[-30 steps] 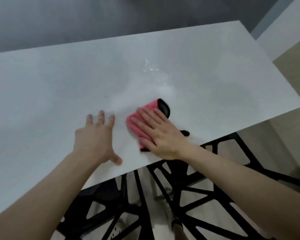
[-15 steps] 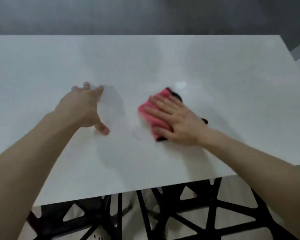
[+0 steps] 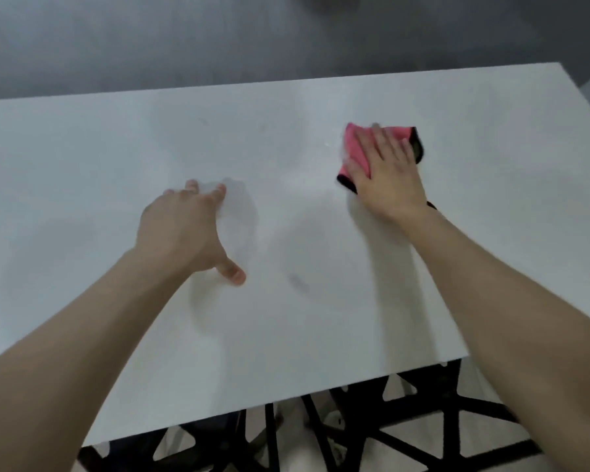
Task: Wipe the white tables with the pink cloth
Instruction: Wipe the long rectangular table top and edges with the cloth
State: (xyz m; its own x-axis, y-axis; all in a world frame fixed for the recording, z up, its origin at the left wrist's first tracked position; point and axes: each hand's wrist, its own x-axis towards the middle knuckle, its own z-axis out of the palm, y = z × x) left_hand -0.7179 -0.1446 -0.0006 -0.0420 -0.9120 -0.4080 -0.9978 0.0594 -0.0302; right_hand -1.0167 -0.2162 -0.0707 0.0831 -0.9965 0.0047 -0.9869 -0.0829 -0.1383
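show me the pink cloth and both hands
pink cloth [image 3: 356, 149]: head view, uncovered pink part
right hand [image 3: 389, 175]: head view, back of hand
left hand [image 3: 181, 229]: head view, back of hand

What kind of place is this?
Hard to say for sure: probably an indoor room such as a canteen or a classroom. There is a long plain white table, a black frame below its near edge, and a grey surface beyond it. The right hand presses a pink cloth on it.

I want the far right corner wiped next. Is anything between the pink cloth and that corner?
Nothing visible does. The right hand presses the pink cloth onto the table; the left hand rests nearer, on the other side.
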